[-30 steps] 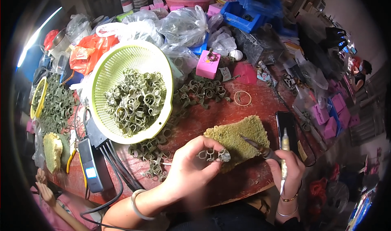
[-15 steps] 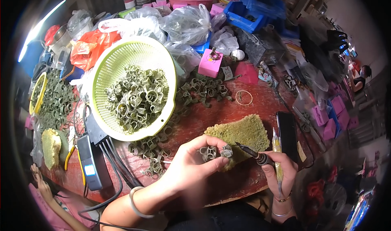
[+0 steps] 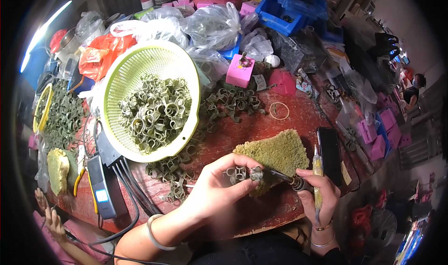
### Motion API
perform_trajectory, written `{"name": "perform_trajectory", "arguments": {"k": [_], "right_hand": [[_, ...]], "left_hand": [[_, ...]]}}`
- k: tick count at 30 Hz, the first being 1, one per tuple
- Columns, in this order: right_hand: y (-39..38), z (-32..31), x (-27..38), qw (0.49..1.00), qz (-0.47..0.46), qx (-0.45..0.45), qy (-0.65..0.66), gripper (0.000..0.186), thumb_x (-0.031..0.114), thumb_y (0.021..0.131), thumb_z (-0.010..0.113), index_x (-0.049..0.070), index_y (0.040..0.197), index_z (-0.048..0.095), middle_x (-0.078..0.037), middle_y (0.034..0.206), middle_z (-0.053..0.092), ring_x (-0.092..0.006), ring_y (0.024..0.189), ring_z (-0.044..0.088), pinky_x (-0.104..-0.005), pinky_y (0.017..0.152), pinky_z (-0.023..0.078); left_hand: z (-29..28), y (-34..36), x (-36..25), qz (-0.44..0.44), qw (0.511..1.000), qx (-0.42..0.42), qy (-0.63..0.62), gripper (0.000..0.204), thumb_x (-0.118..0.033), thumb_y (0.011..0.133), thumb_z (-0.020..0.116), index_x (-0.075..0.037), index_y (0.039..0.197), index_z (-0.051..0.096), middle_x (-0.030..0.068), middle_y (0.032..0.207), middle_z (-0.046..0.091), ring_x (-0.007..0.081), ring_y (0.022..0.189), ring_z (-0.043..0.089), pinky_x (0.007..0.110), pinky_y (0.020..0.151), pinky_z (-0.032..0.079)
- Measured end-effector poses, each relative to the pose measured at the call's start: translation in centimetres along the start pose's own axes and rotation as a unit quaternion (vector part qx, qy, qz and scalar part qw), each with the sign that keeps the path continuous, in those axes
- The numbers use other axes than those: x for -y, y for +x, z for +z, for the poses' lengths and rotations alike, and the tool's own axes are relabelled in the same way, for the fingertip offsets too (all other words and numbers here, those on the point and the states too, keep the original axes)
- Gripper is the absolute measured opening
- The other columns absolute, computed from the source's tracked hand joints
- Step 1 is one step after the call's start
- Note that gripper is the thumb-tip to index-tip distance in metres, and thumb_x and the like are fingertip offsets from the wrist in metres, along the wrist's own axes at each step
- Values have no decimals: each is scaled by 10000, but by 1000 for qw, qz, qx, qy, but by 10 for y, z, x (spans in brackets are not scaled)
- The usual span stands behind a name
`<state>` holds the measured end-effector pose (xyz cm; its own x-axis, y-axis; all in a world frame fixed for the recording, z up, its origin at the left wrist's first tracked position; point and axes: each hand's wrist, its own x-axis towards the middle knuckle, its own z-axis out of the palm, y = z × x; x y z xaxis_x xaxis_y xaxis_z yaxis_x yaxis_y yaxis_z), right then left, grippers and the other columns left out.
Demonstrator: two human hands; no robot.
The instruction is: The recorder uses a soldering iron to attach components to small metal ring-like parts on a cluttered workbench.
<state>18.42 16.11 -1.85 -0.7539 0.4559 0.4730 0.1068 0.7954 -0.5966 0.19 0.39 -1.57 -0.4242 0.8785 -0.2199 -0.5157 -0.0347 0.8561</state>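
My left hand (image 3: 217,183) pinches a small grey-green ring piece (image 3: 255,173) between thumb and forefinger. Beside it, a second such piece shows at the fingers; whether the two are joined I cannot tell. In my right hand (image 3: 323,197) is a dark pen-like tool resembling a soldering iron (image 3: 298,183), its thin tip at or very near the ring piece. A slim tool with a yellowish handle (image 3: 318,167) stands between the fingers of that same hand. Both hands work in front of a rough yellow-green sponge block (image 3: 275,150) on the red table (image 3: 224,139).
A tilted yellow-green plastic basket (image 3: 190,71) holds many similar rings, with loose ones around it. A black phone (image 3: 329,150) lies right of the sponge. Cables and a dark boxy device (image 3: 105,188) lie left. Bags and a pink block (image 3: 240,72) stand behind. Another person's hand (image 3: 55,220) is at lower left.
The dark tool's tip has shifted slightly down and left onto or against the ring piece. My right forefinger has moved slightly. At lower left, the other person's hands have moved.
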Motion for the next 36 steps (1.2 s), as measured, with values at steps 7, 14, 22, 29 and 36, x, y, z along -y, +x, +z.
{"name": "perform_trajectory", "arguments": {"k": [7,14,22,29,36], "right_hand": [[-1,0,-2,1000,-16,2,-24,296,253,774,757,30,898,606,-109,987,701,-208,673,633,-287,617,510],[1,1,2,999,-14,12,-44,294,253,764,762,38,886,602,-96,984,702,-218,680,630,-293,614,512],[0,-1,1,999,-14,10,-43,292,265,779,749,35,885,604,-99,981,701,-224,695,639,-299,626,519],[1,-1,2,999,-6,12,-44,295,269,784,746,32,892,606,-102,979,702,-220,698,642,-294,627,518],[5,1,6,1000,-1,20,-24,266,233,801,734,19,888,602,-118,971,699,-233,740,659,-300,667,527]], "left_hand": [[-1,0,3,3,1000,2,2,250,76,834,614,-8,1067,582,57,964,647,87,854,626,205,749,511],[-4,-1,3,0,1000,0,-6,246,75,836,612,-7,1065,582,55,960,648,88,859,625,211,761,513],[0,-1,1,2,1000,-1,-9,245,69,833,621,-9,1063,585,44,957,646,65,828,613,183,705,496],[0,1,2,7,1000,-2,9,244,67,829,628,-5,1058,589,46,983,633,62,831,610,181,700,500],[-6,0,1,12,1000,3,-4,241,78,833,615,-4,1058,589,51,991,635,82,873,611,216,780,508]]}}
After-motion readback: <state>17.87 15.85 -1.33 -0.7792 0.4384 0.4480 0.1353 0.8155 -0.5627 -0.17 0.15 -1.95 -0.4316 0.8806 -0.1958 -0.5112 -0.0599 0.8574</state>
